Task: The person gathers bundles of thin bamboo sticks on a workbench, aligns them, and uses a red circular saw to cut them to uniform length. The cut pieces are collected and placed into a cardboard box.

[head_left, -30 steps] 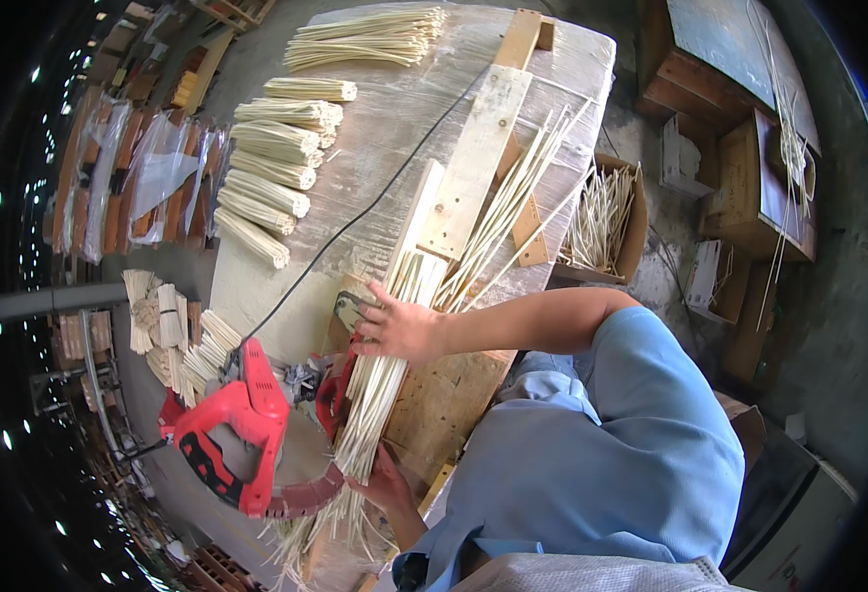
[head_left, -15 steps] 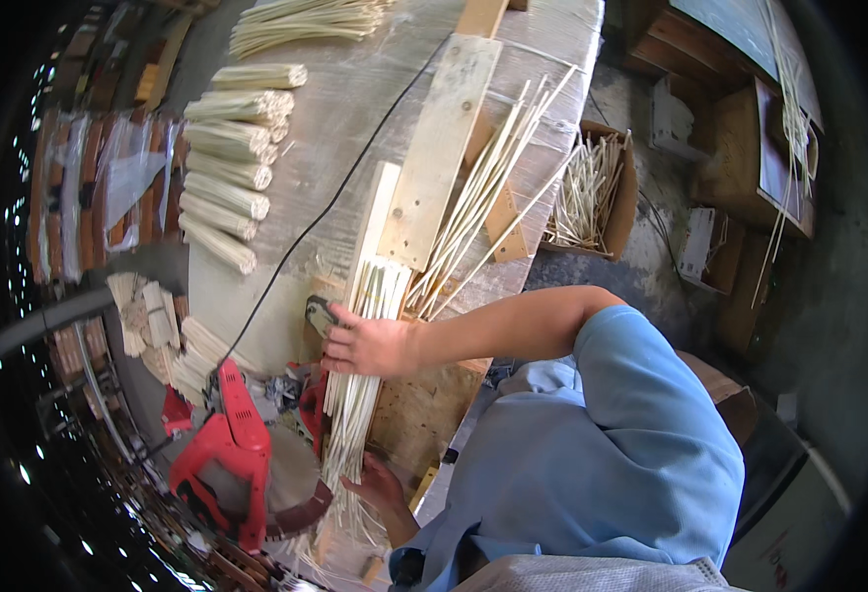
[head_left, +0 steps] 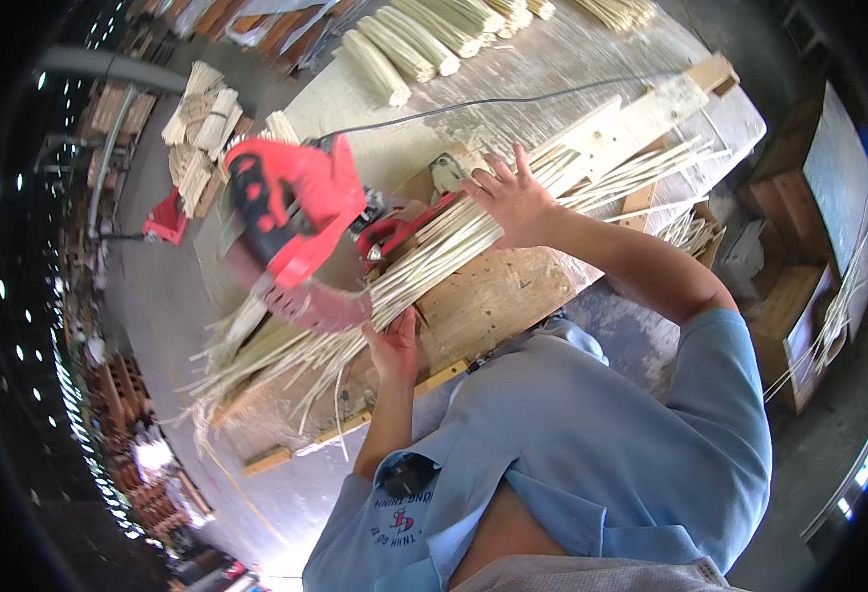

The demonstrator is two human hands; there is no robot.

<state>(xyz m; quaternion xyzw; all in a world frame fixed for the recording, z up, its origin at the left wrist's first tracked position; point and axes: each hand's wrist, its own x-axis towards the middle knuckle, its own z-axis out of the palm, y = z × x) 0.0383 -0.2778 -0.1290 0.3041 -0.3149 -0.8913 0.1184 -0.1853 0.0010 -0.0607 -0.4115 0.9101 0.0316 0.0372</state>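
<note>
A broad workbench (head_left: pixel 552 59) runs diagonally across your workshop, with a wooden cabinet (head_left: pixel 799 187) on the floor to its right. You stand at its near edge in a light-blue shirt (head_left: pixel 612 424), bent over a red miter saw (head_left: pixel 330 187). The saw head is blurred, and its dull-red blade guard (head_left: pixel 306 304) overlaps your work from this angle. That work, a long bundle of thin pale sticks (head_left: pixel 434 261), lies slantwise across the bench, its loose ends fanning out at lower left past the guard and its upper end reaching toward a pale wooden board (head_left: pixel 641 118). More loose sticks (head_left: pixel 641 176) lie beside that board, on your side of it, while neat short bundles (head_left: pixel 395 39) line the bench's far side.

Your right hand (head_left: pixel 518 202) lies over the long bundle, its fingers spread wide and not closed around the sticks. Your left hand (head_left: pixel 395 347) is at the bundle's near edge, its fingertips just beside the end of the guard; whether it grasps the sticks or merely touches them, you cannot tell from here. A thin black cord (head_left: pixel 499 100) curves over the bench between the short bundles and the long one.
</note>
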